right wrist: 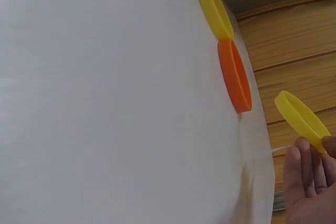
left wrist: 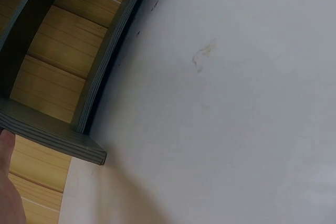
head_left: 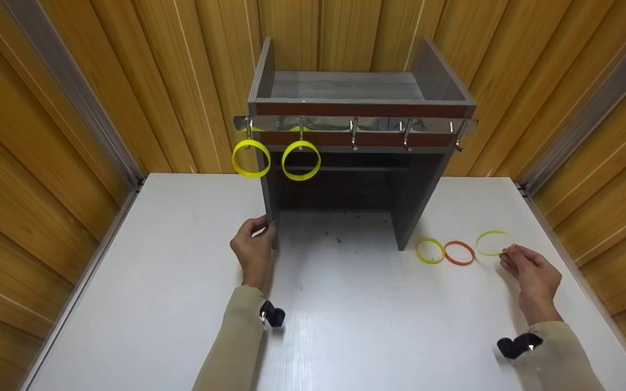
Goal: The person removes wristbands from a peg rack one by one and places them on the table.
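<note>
My left hand (head_left: 254, 247) grips the lower front edge of the left side panel of a grey wooden shelf unit (head_left: 420, 184). Only a little of that hand shows in the left wrist view, against the panel. Over on the right, my right hand (head_left: 536, 274) pinches a yellow wristband (right wrist: 300, 119) between thumb and fingers, above the table. Left of it, an orange wristband (right wrist: 233, 77) and another yellow wristband (right wrist: 212, 11) lie side by side, touching. Two yellow wristbands, a left one (head_left: 251, 175) and a right one (head_left: 301, 178), hang from the two leftmost hooks.
A metal hook rail (head_left: 335, 124) runs across the unit's front; its other three hooks hold nothing. The unit stands on a white table (head_left: 182, 228) with small dark specks under it. Wood-patterned walls (head_left: 63, 136) enclose the back and sides.
</note>
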Demonstrator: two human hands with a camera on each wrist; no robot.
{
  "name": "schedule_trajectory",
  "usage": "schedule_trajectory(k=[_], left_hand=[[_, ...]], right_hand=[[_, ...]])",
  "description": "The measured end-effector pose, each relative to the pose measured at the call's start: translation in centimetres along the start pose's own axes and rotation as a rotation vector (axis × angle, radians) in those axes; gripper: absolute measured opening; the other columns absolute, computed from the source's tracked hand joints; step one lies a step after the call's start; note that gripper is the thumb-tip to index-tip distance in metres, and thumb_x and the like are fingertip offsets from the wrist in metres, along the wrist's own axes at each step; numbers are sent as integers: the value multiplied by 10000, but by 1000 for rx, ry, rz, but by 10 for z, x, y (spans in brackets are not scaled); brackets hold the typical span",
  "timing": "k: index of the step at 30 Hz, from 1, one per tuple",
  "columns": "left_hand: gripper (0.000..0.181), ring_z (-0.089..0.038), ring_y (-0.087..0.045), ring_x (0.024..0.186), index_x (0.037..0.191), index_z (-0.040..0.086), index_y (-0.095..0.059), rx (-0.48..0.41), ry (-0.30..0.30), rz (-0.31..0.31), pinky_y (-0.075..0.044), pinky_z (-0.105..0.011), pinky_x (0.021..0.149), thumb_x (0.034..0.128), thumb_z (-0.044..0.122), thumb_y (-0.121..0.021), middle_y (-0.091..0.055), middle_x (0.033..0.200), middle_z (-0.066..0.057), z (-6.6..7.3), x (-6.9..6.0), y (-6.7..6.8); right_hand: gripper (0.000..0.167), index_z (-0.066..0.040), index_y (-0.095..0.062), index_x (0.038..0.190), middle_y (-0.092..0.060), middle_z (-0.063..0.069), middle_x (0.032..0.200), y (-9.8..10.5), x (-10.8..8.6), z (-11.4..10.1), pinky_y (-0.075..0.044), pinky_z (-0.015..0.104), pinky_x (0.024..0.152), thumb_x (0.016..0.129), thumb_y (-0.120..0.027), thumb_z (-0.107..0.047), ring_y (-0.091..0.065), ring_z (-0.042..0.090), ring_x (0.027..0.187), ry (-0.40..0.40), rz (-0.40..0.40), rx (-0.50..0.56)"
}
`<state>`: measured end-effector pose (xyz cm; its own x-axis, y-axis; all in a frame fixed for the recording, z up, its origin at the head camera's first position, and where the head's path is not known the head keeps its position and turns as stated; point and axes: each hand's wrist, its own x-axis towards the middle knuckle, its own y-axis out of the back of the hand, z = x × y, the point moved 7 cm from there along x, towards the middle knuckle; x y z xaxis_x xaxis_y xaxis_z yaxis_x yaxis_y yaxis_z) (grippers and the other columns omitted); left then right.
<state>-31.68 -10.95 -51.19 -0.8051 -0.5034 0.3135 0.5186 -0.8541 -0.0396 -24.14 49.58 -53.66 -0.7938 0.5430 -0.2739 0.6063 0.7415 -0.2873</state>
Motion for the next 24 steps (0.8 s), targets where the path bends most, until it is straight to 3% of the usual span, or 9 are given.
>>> schedule_trajectory(k=[11,24], left_hand=[[175,-291,-758,931,935,-26,-779,-1,-7,-3,-637,-243,761,805,-129,-833,-774,967,-144,1,0,0],[162,-264,-742,941,939,-17,-775,-47,-27,-11,-642,-265,770,826,-118,-832,-772,959,-115,1,-2,0]], right_hand=[[84,-99,-754,1036,-775,7,889,12,5,17,-638,275,812,973,-771,-45,-774,135,818,-105,8,-84],[68,-73,-712,1055,-762,-7,856,16,8,22,-639,249,773,997,-741,-53,-766,120,786,-76,5,-221]])
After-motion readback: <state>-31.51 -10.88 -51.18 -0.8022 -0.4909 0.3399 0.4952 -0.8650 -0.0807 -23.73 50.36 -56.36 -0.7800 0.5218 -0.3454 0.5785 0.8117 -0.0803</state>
